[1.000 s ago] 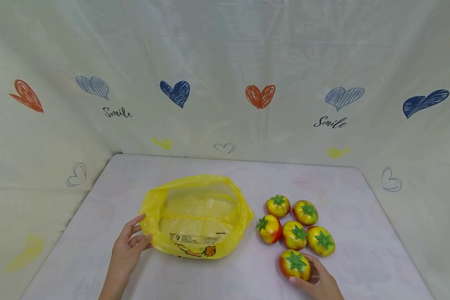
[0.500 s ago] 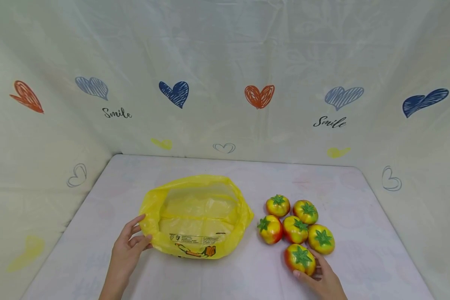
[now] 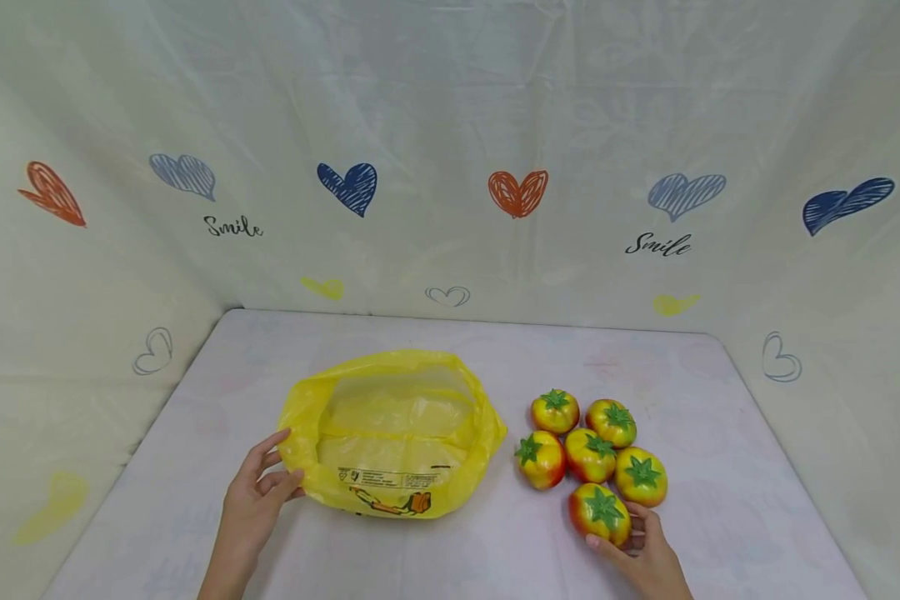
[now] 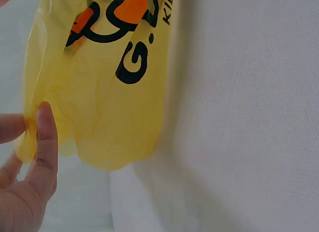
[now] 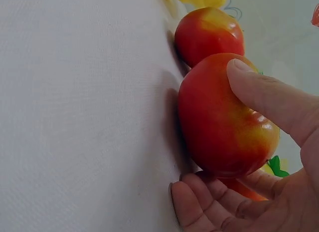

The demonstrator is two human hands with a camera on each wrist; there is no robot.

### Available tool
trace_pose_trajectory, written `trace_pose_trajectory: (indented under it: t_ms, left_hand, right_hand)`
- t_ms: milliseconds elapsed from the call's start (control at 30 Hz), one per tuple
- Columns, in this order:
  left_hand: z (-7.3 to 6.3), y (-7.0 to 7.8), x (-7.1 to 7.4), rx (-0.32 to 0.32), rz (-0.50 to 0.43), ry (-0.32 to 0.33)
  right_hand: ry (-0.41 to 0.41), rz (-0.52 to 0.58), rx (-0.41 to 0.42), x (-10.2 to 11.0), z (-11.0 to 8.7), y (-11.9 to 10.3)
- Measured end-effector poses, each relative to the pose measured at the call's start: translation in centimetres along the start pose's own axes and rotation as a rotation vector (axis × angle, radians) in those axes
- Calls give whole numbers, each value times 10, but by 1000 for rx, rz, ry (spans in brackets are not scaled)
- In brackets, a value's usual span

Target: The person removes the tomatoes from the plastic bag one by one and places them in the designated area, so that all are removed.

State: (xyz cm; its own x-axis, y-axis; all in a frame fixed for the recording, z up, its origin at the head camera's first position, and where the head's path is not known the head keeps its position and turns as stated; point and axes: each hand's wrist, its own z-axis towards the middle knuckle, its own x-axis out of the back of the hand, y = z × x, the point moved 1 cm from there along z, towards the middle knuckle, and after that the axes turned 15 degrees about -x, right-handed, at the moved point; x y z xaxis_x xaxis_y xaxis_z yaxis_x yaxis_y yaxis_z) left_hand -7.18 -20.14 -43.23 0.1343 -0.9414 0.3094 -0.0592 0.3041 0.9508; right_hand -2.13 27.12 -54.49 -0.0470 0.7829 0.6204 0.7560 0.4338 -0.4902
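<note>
A yellow plastic bag (image 3: 300,417) lies on the table, its mouth spread wide toward me. My left hand (image 3: 258,496) pinches the left edge of the bag's rim; in the left wrist view, fingers and thumb close on the thin film (image 4: 109,107). To the right, my right hand (image 3: 648,554) holds the nearest glossy red-and-yellow toy tomato (image 3: 596,517), which has a green star-shaped leaf top. In the right wrist view, the thumb lies across this toy tomato (image 5: 219,122) with fingers curled under its other side, close to the tabletop.
Several similar toy tomatoes (image 3: 590,456) cluster just behind the held one, close against each other. The white-covered table (image 3: 450,558) ends at a pale curtain (image 3: 435,100) printed with hearts and "Smile".
The held toy tomato has shifted slightly right with my right hand, and the cluster's neighbouring tomatoes have been nudged a little. My left hand and the bag have stayed in place.
</note>
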Motion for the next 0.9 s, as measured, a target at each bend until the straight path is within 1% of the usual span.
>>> trace_pose_trajectory:
  t_ms: [33,67,133,233,267,300,333,367,400,433,500,567,633,733,833,900]
  left_hand:
    - [2,-8,0,-12,-1,2]
    - [4,-19,0,-26,-1,16]
    - [11,-46,1,-58,1,30]
    - [22,-86,2,-85,20,57]
    - [25,-97,2,-89,21,67]
    - [26,-102,2,-90,22,66]
    - [27,-105,2,-92,23,63]
    - [27,-103,2,-85,25,66]
    - [25,-97,2,-83,22,68]
    - [23,-87,2,-76,20,60]
    - [16,-62,2,-56,13,40]
    - [8,-35,2,-39,1,26]
    - [3,-14,1,-23,-7,8]
    - [-2,1,0,-26,-10,17]
    - [-3,7,0,-18,-4,16]
    - [-3,10,0,-3,2,7]
  right_hand:
    - [5,-1,-9,1,-3,-3]
    - [11,-5,-23,1,-7,-6]
    - [23,-9,-19,4,-17,-14]
    - [31,-4,-3,7,-32,-24]
    - [34,-3,7,8,-36,-27]
    - [34,2,24,8,-39,-29]
    - [33,5,23,9,-41,-31]
    - [33,8,25,9,-43,-32]
    - [34,10,25,9,-44,-32]
    - [35,10,27,9,-43,-32]
    - [39,14,31,8,-41,-31]
    - [46,2,11,7,-36,-26]
    - [45,-12,-4,6,-31,-21]
    - [29,-34,0,9,-26,-16]
    - [24,-48,48,14,-23,-14]
    - [37,-66,50,20,-21,-14]
